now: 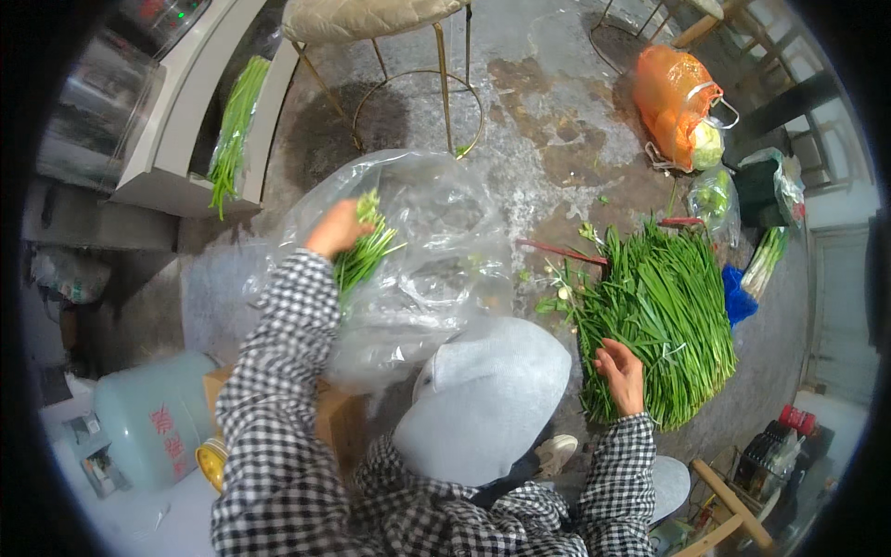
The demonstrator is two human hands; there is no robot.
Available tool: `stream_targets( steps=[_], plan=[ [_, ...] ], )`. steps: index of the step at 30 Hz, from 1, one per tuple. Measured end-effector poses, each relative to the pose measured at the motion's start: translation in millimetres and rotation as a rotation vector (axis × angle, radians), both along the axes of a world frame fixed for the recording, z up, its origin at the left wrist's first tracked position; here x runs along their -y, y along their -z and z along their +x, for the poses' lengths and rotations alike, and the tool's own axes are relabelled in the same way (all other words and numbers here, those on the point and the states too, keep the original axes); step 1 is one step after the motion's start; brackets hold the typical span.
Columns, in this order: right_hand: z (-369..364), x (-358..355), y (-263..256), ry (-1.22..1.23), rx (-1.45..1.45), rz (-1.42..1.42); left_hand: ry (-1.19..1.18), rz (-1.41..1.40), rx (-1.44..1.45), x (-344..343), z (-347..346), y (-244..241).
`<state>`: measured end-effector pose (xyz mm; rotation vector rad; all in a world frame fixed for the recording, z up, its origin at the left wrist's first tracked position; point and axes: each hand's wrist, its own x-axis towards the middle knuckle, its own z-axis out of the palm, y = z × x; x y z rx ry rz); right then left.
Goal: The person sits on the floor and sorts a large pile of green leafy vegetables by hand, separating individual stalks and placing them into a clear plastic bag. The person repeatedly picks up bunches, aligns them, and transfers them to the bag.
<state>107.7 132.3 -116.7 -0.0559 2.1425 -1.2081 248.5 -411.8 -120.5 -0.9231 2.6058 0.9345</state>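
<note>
My left hand [339, 228] is closed around a small bunch of green chives [362, 254]. It is over a large clear plastic bag [445, 271] that lies spread on the floor in front of my knee. On the right, my right hand [621, 369] rests against the near left side of a big heap of long green garlic chives [668, 313]. Its fingers are slightly bent and apart, with nothing seen between them. A pale tie [672, 353] shows among the chives. Whether my fingertips press into the leaves is hard to tell.
An orange net bag [672, 104] of vegetables stands at the far right, near a dark green container [759, 184] and spring onions [764, 261]. A padded stool [376, 21] stands ahead. More green stalks [240, 132] lie on a shelf at left, above a water jug [150, 421].
</note>
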Motion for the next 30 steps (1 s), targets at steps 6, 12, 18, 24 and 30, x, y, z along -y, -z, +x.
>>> stream_targets(
  steps=[6, 12, 18, 24, 30],
  plan=[
    [1.2, -3.7, 7.8, -0.029, 0.072, 0.026, -0.263, -0.305, 0.301, -26.3, -11.5, 146.6],
    [4.0, -2.8, 30.3, -0.067, 0.108, 0.045, -0.303, -0.314, 0.027, -98.0, 1.2, 158.7],
    [-6.5, 7.4, 58.0, -0.125, 0.138, 0.071, -0.428, 0.020, -0.286, -178.9, 33.6, 173.1],
    [-10.5, 23.7, 120.3, -0.244, 0.088, 0.320, -0.314, 0.204, -0.198, -182.7, 27.9, 157.4],
    [-6.1, 72.6, 164.4, -0.259, -0.492, 0.339, 0.012, 0.040, -0.669, -190.4, -21.0, 88.4]
  ],
)
